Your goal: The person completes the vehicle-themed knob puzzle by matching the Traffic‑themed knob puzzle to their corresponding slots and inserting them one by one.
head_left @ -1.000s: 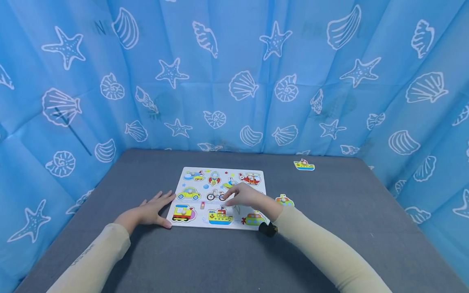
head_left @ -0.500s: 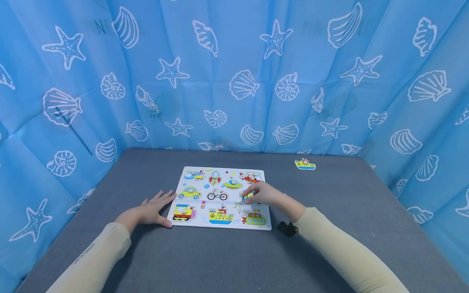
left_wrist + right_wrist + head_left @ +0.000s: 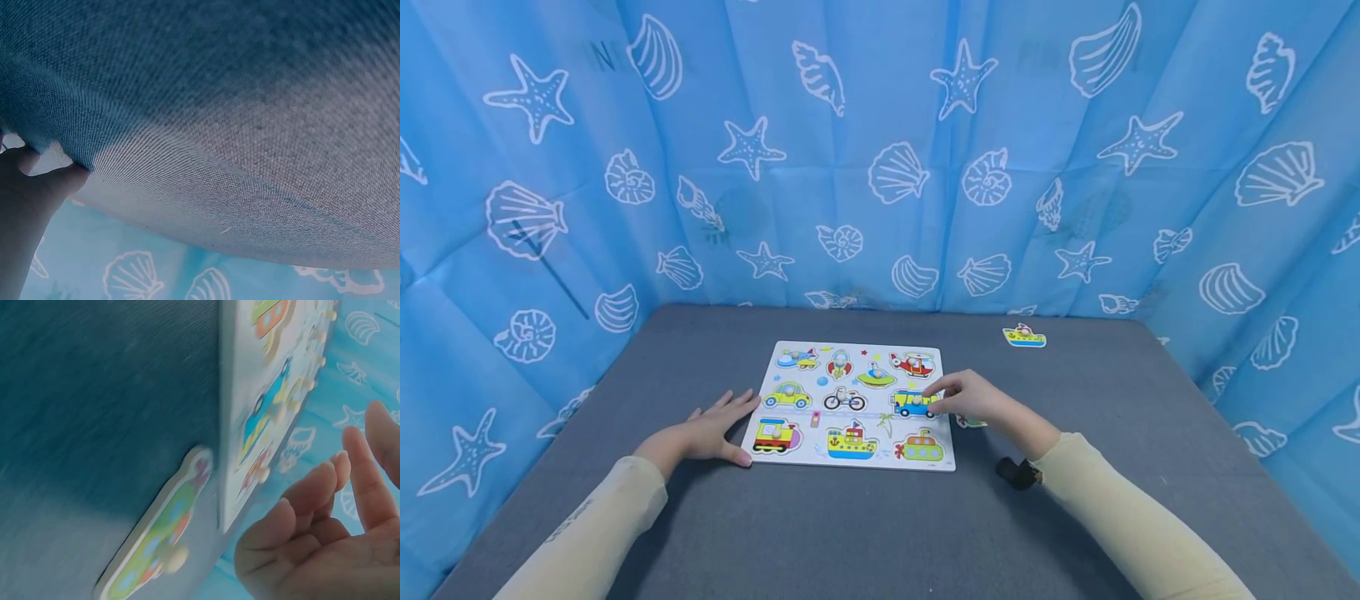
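A white wooden puzzle board [image 3: 815,448] with vehicle pictures lies on the table. My left hand [image 3: 711,427] rests against its left edge, fingers spread. In the head view, my right hand [image 3: 976,398] hovers by the board's right edge, next to the blue bus piece [image 3: 913,404]. Its fingers are loosely bent and hold nothing in the right wrist view. Below them, a green submarine piece [image 3: 153,534] with a round knob lies on the table, mostly hidden by the hand in the head view. The board's submarine spot [image 3: 921,447] and ship spot [image 3: 852,443] show no knobs.
A yellow and blue ship piece [image 3: 1024,336] lies near the table's back right. Knobbed pieces such as the car [image 3: 787,396], train [image 3: 777,436] and helicopter [image 3: 913,364] sit in the board. A blue curtain [image 3: 850,167] surrounds the grey table [image 3: 850,533].
My right hand has moved right, from above the board's middle to its right edge, uncovering the bus and the submarine spot. The left hand has stayed put.
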Motion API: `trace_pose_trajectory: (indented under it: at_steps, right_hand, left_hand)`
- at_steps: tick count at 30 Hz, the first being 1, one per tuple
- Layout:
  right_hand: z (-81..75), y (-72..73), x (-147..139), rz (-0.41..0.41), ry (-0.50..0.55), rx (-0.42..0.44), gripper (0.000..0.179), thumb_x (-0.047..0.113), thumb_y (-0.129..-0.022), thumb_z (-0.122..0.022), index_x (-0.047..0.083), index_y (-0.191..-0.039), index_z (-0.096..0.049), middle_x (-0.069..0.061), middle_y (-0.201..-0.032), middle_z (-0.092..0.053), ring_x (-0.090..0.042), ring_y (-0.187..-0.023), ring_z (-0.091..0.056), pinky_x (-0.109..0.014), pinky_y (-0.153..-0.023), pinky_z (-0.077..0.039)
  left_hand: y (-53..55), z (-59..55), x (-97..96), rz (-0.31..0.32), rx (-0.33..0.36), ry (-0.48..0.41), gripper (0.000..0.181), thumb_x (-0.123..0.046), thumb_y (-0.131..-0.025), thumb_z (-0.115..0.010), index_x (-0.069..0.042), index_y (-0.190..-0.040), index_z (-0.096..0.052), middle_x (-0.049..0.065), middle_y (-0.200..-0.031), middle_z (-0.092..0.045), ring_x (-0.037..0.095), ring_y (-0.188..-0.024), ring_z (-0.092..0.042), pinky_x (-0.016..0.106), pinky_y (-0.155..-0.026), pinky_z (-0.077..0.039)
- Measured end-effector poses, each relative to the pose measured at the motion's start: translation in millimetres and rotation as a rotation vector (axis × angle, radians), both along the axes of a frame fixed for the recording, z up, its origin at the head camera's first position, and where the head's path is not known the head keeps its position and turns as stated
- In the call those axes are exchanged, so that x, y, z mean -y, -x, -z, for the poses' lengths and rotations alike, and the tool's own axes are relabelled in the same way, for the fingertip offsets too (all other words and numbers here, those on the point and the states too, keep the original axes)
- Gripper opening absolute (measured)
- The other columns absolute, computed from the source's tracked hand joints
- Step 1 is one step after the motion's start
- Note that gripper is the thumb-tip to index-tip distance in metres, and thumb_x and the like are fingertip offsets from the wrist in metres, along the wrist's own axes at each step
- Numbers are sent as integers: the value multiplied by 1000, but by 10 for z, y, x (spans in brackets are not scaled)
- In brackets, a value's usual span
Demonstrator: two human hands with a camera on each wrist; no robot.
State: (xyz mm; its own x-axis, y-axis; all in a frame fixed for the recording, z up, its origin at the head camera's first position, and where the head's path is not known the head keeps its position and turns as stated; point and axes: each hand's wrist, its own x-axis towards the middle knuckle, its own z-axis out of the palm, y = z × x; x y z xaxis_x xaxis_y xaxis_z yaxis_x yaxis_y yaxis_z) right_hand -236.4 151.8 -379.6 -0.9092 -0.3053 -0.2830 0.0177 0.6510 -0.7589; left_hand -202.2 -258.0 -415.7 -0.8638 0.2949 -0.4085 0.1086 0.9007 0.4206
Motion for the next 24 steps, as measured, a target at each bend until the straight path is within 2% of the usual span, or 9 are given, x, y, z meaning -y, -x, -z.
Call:
trace_pose_trajectory:
  at_steps: [6, 15, 20, 24]
  right_hand:
    - [-1, -1, -146, 20, 22, -51, 27, 10, -91, -68, -1, -116, -69, -9, -86, -54, -21, -81, -46, -30, -66, -38]
    - [22, 26, -359, 109, 74, -43, 33, 12, -93, -65, -4, -122, -63, -10, -96, -59, -27, -88, -55, -37, -73, -48]
    - [47, 41, -489, 135, 133, -64, 36, 12, -94, -63, -8, -124, -60, -14, -107, -62, -30, -97, -55, -43, -81, -48]
    - [65, 78, -577, 172, 141, -77, 38, 14, -95, -63, -7, -126, -58, -18, -112, -61, -32, -103, -54, -49, -87, -45]
  left_hand:
    - [-27, -15, -7, -2, -7, 3, 111, -53, -74, -78, -8, -155, -18, 22, -159, -11, 48, -143, 1, 72, -106, -2]
    - [-19, -26, -6, 2, -1, -1, 109, -52, -75, -78, -7, -155, -18, 22, -159, -10, 49, -143, 2, 72, -105, -1]
    - [-20, -19, -2, 1, 0, 0, 110, -52, -75, -78, -8, -155, -18, 22, -159, -10, 48, -143, 2, 72, -106, -1]
    - [-7, -9, 10, -1, 2, -2, 112, -56, -74, -77, -8, -155, -17, 22, -160, -9, 48, -144, 3, 71, -106, 0]
